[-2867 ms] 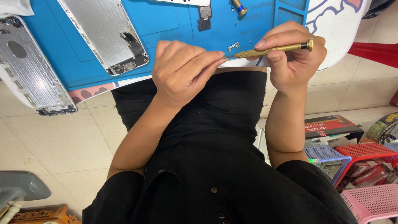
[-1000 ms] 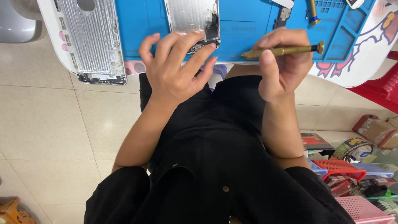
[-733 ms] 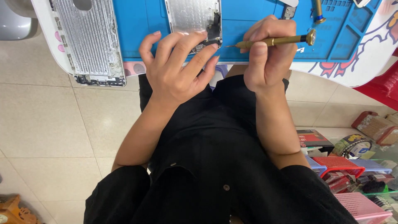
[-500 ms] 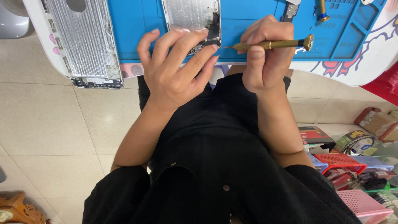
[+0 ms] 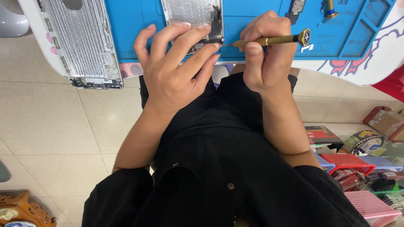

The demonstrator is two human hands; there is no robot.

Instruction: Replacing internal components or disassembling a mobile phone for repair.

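— Look at the left first: that big silver back cover [image 5: 82, 42] lies on the white table [image 5: 38, 29] with its near end hanging over the edge. Nobody touches it.

— And the left hand [image 5: 174, 71]?

— It has slid forward. A moment ago it hovered at the table edge with the fingers curled; now the fingers are spread wide and pressed flat on the near end of the smaller phone shell [image 5: 191, 17], pinning it to the blue mat [image 5: 134, 21]. Not a closed grip, more a hold-down.

— So the shell is steadied. And the tool?

— The right hand [image 5: 265, 59] is wrapped tightly round the brass screwdriver [image 5: 269, 40], thumb underneath, fingers over the shaft. Before, the tip pointed into open air beside the shell; now it has swung in and sits right at the shell's lower right corner, just beside the left fingertips. I'd judge the work on that corner is starting.

— Anything in the way?

— The fingertips themselves crowd the corner, so the tip has little room. Whether it sits in a screw I cannot tell; the spot is too small.

— And further right?

— A small metal bracket [image 5: 296, 8] and a second brass tool [image 5: 330, 8] at the far edge of the mat, well apart from the hands. Down on the floor, red and pink baskets [image 5: 349, 162] with odds and ends.
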